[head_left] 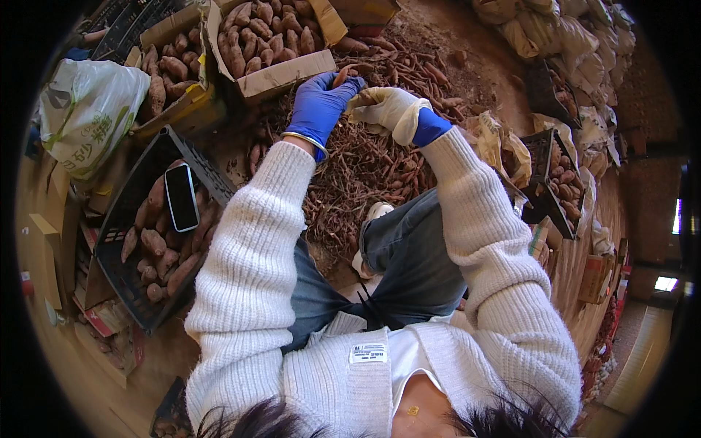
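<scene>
1. A sweet potato (345, 74) is in the blue-gloved left hand (320, 104), held by its bent fingers.
2. The pale-gloved right hand (382, 109) curls just beside it; I cannot tell if it grips anything.
3. A heap of roots (358, 186) lies under both hands.
4. A cardboard box (288, 77) stands just past the left hand.

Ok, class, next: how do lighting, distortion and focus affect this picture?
In the head view, fisheye distortion curves the scene inside a black rim; in the head view, the bright patches at far right are blown out against dim surroundings; in the head view, the left hand and right hand read clearly, though fine fingertip detail looks soft.
</scene>
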A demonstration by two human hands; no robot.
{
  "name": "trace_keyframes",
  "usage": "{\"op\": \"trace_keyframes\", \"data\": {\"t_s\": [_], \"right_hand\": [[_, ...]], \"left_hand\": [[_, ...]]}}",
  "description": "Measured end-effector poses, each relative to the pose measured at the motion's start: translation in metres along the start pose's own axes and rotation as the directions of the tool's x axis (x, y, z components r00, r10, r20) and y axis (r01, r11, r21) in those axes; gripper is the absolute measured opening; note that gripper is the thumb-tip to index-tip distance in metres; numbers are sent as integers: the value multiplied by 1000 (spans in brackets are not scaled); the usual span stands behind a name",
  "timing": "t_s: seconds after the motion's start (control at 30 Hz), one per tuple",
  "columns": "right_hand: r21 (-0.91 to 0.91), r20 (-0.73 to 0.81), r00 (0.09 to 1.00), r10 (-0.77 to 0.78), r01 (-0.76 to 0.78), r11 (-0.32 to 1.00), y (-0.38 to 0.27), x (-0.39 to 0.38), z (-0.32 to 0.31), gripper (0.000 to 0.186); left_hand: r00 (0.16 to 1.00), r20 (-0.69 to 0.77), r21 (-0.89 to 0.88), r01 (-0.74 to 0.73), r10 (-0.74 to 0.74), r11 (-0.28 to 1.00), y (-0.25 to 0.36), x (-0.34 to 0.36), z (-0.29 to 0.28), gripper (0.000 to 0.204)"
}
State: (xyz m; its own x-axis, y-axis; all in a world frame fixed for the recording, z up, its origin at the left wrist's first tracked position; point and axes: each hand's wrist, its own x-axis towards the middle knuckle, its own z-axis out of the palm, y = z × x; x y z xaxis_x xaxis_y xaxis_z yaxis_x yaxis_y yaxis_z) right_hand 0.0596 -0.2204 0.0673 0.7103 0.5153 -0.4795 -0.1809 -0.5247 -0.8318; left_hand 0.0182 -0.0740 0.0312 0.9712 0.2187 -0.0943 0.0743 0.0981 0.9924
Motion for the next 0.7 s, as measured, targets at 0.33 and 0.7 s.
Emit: {"op": "trace_keyframes", "data": {"t_s": [0.33, 0.7], "right_hand": [[-271, -161, 987, -28, -17, 963, 12, 12, 1, 19], [-584, -256, 835, -487, 267, 767, 14, 13, -7, 22]], "left_hand": [[974, 39, 529, -210, 223, 822, -3, 3, -8, 34], [998, 31, 137, 47, -52, 990, -5, 1, -15, 33]]}}
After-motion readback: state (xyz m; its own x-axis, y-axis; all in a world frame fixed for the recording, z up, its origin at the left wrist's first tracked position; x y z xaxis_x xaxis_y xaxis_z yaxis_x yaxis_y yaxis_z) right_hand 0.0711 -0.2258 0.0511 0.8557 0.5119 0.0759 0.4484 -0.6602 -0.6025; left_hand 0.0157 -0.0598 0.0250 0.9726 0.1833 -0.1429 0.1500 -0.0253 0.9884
